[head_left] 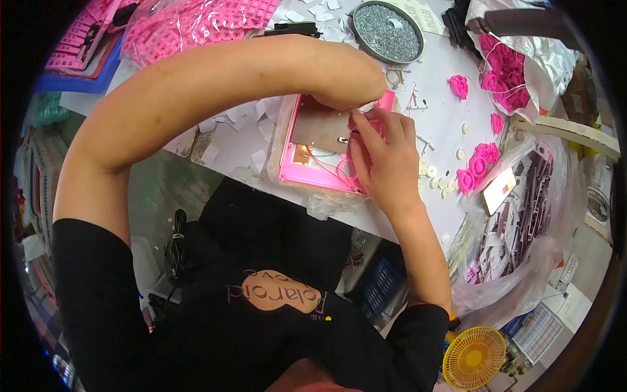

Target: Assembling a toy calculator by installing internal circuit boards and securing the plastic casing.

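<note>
A pink plastic housing (287, 171) lies on the table before me, with a grey-brown metal plate (320, 127) in it. Red wires (330, 171) loop through its near part, beside a white piece. My left arm reaches across from the left, and my left hand (359, 81) bends down over the housing's far edge, its fingers hidden. On the right side, my right hand (390, 153) has its fingers bent and drawn together at the plate's right edge. Whatever is between those fingertips is too small to make out.
A round tin of small metal screws (388, 32) stands at the back. Pink parts in clear bags (196, 29) lie far left. Pink rose-shaped pieces (459, 86), cream discs (431, 171) and a phone (500, 191) are at right. A bag of metal strips (522, 215) hangs beside the table.
</note>
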A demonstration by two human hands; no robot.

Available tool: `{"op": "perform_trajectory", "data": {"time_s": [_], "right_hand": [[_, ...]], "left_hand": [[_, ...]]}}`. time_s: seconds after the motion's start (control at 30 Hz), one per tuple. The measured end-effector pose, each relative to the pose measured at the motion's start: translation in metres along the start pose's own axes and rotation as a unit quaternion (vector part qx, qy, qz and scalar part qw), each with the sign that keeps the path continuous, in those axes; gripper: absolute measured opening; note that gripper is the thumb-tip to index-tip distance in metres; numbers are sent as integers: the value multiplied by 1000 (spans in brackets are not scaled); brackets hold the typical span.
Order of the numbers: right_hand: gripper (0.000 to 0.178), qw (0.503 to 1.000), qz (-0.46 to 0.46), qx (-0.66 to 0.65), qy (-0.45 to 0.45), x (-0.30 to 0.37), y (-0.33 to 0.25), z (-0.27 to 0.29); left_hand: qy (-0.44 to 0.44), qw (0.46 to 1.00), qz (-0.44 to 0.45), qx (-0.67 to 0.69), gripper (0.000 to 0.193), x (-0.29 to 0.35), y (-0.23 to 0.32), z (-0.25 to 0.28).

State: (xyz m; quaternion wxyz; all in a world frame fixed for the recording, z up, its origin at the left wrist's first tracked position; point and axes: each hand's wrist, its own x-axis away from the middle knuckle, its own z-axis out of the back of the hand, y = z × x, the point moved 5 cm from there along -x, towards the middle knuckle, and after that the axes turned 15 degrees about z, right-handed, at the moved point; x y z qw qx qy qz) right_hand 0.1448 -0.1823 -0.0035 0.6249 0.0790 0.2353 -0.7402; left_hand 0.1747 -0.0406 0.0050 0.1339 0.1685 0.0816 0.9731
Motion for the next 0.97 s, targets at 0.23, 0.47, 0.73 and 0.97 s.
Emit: {"op": "perform_trajectory", "data": {"time_s": [0.23, 0.47, 0.73, 0.97], "right_hand": [[36, 994, 13, 35, -99, -17, -9, 3], [41, 994, 10, 53, -91, -11, -13, -2], [25, 992, -81, -32, 90, -4, 6, 22], [37, 990, -77, -87, 82, -14, 17, -5]], "left_hand": [[178, 976, 73, 105, 20, 15, -11, -10], [207, 907, 329, 163, 26, 59, -67, 0], [312, 872, 132, 354, 16, 59, -27, -16], [294, 874, 169, 349, 20, 75, -7, -28]]}}
